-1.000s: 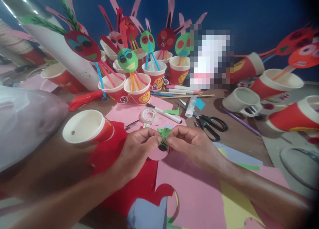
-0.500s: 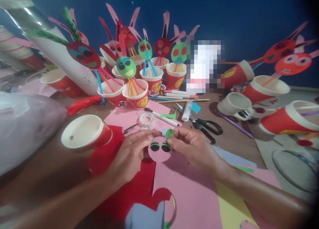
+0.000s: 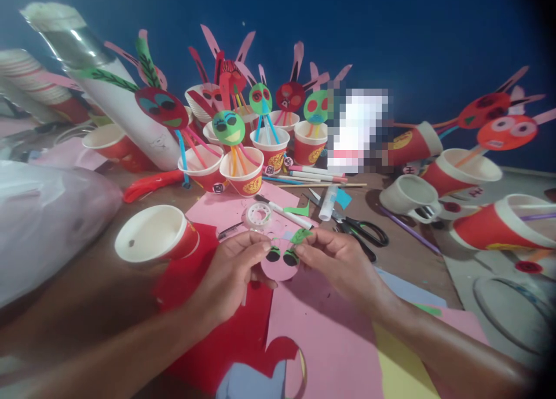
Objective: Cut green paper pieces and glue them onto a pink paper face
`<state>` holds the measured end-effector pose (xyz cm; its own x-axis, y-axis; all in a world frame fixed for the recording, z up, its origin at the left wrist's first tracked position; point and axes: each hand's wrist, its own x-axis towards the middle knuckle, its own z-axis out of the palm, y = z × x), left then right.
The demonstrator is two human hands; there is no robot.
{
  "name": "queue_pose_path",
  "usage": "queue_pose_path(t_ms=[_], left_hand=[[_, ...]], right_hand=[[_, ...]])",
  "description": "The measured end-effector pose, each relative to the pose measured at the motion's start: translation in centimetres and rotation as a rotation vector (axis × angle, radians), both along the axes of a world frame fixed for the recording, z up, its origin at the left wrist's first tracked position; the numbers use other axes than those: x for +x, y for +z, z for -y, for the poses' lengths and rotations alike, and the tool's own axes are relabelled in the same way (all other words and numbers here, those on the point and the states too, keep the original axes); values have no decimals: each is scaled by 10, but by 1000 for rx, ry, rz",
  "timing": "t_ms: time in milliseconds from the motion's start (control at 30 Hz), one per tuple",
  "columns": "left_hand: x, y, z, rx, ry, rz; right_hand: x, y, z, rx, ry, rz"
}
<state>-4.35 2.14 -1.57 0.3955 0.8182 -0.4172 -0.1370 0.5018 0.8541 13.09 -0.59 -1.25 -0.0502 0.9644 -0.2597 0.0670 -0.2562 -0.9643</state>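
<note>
Between my hands is a pink paper disc [image 3: 280, 268] with two black eyes topped with green. My left hand [image 3: 237, 266] pinches its left edge between thumb and fingers. At the upper right of the disc, my right hand [image 3: 332, 257] pinches a small green paper leaf [image 3: 299, 236] with dark markings, against or just over the disc's edge. Whether the leaf is stuck on I cannot tell. Just behind my hands lie a clear tape roll [image 3: 258, 215], a white marker [image 3: 295, 216] and black-handled scissors [image 3: 365, 231]. Pink paper [image 3: 321, 335] and red paper [image 3: 208, 329] spread underneath.
Several red paper cups with paper faces on coloured straws, among them one green face [image 3: 230, 128], stand along the back. An unfilled cup [image 3: 152, 234] tips over at left beside a plastic bag [image 3: 52, 225]. A mug [image 3: 410, 196] and glue stick [image 3: 328, 204] sit right of centre.
The view has tilted up slightly, so the background sits lower. My left fingers have shifted on the disc's upper left edge; the right hand still pinches the leaf.
</note>
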Motion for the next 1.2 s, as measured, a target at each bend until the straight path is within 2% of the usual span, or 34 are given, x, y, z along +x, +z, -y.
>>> queue_pose_path(t_ms=[333, 733, 933, 1200], left_hand=[[3, 7, -7, -19, 120, 66], [2, 7, -9, -56, 45, 88], [2, 10, -10, -103, 73, 168], [2, 7, -4, -54, 0, -62]], right_hand=[[7, 10, -1, 50, 27, -35], [4, 2, -7, -18, 24, -30], [6, 1, -7, -10, 27, -27], [-4, 4, 1, -31, 71, -14]])
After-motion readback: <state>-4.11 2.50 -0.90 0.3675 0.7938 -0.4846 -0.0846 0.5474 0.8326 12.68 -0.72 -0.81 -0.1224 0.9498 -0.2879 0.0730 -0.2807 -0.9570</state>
